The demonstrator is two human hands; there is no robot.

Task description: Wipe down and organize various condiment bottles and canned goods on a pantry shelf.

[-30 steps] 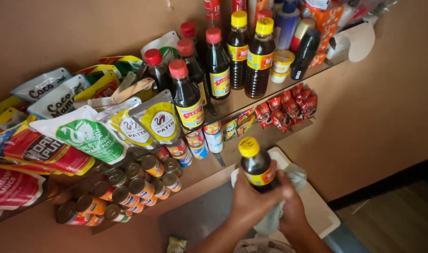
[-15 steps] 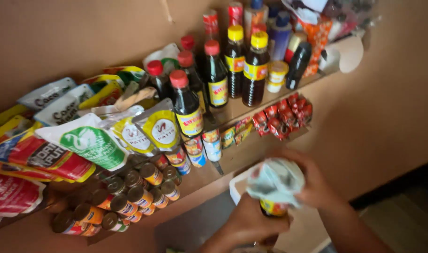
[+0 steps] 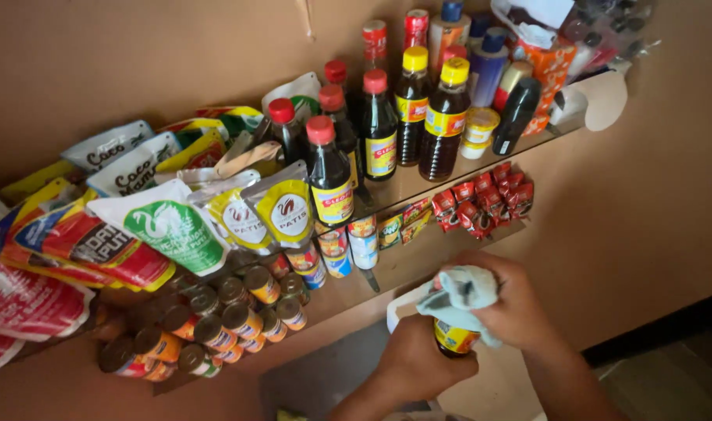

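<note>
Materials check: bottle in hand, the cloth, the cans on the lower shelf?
Bottle: dark and glossy with a yellow label, glass or plastic, cannot tell. Cloth: soft pale grey-blue fabric, matte, bunched in folds under the right hand. Cans: metal, by the shiny round lids and rims, with printed wraps.

Upper shelf (image 3: 418,187) above my hands carried bottles (image 3: 446,117) and pouches (image 3: 177,226); lower shelf (image 3: 387,273) carried cans (image 3: 239,312) and red sachets (image 3: 481,203).

Left hand (image 3: 418,360) gripping dark sauce bottle (image 3: 452,338), right hand (image 3: 512,308) pressing pale cloth (image 3: 459,296) over its top, stocked wall shelves (image 3: 418,183) above
</note>
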